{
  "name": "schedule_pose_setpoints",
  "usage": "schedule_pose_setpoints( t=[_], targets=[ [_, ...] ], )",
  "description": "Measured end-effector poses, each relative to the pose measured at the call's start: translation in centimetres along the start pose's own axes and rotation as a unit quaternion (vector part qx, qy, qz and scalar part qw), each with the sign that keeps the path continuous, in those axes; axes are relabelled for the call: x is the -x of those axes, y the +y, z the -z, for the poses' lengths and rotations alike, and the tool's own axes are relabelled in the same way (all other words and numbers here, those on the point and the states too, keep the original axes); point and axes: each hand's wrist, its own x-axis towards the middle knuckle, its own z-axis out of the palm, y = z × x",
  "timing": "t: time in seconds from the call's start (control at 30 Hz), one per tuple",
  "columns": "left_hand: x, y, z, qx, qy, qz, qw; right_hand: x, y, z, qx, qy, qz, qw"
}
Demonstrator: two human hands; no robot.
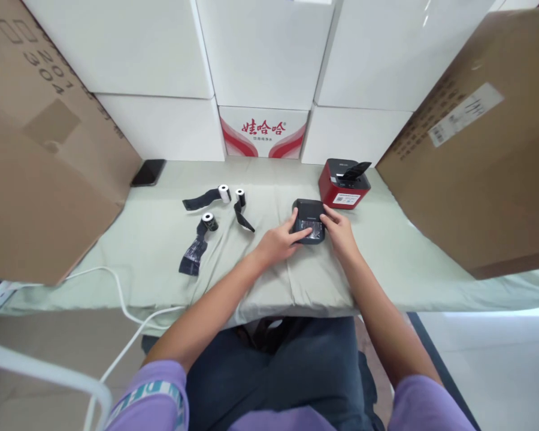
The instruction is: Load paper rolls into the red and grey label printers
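Note:
A small black printer (309, 211) lies flat on the pale green cloth (161, 239) in front of me. My left hand (281, 239) rests against its left side, fingers curled, with a finger reaching onto its shiny top panel. My right hand (338, 228) grips its right edge, thumb on top. A red printer (344, 184) with a raised black lid stands just behind it to the right. Three small white paper rolls (224, 193) (240, 195) (209, 219) with black wrappers trailing from them lie to the left.
Large brown cardboard boxes (36, 155) (480, 155) flank the cloth on both sides. White cartons (265, 72) are stacked along the back. A black phone (148, 172) lies at the back left. A white cable (117, 293) hangs over the front edge.

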Motion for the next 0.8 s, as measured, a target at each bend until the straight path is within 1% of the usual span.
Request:
schedule_pose_setpoints(
  t=[0.1,0.2,0.3,0.4,0.5,0.57,0.63,0.7,0.73,0.77,0.8],
  targets=[
    [-1.3,3.0,0.1,-0.01,-0.004,-0.016,1.0,0.7,-1.6,2.6,-0.003,0.032,0.017,0.999],
    [-3.8,7.0,-0.6,-0.015,-0.042,-0.001,0.999,0.6,-2.2,6.5,0.003,0.073,0.006,0.997],
    [-6.8,10.1,-2.8,-0.013,-0.084,0.011,0.996,-0.6,-1.4,10.7,0.01,0.117,-0.029,0.993],
    [-9.2,11.8,-5.8,-0.003,-0.1,0.01,0.995,-2.2,0.1,14.1,0.052,0.157,-0.046,0.985],
    [-10.5,12.4,-8.0,0.003,-0.096,0.01,0.995,-3.3,0.9,16.0,0.097,0.159,-0.057,0.981],
    [-10.9,12.3,-8.5,0.01,-0.087,0.011,0.996,-3.7,0.7,16.5,0.113,0.16,-0.07,0.978],
    [-11.0,11.9,-8.2,0.023,-0.089,0.001,0.996,-4.3,0.1,16.5,0.143,0.165,-0.062,0.974],
    [-11.2,10.9,-7.2,0.05,-0.077,-0.008,0.996,-5.3,-0.7,16.3,0.176,0.167,-0.027,0.97],
    [-11.4,10.1,-6.6,0.072,-0.053,0.0,0.996,-6.0,-1.1,16.2,0.182,0.163,-0.007,0.97],
    [-11.9,9.1,-5.9,0.1,-0.012,0.02,0.995,-6.9,-1.5,16.0,0.18,0.157,0.008,0.971],
    [-12.4,8.0,-5.3,0.131,0.041,0.054,0.989,-7.8,-1.9,15.7,0.172,0.147,0.014,0.974]
  ],
)
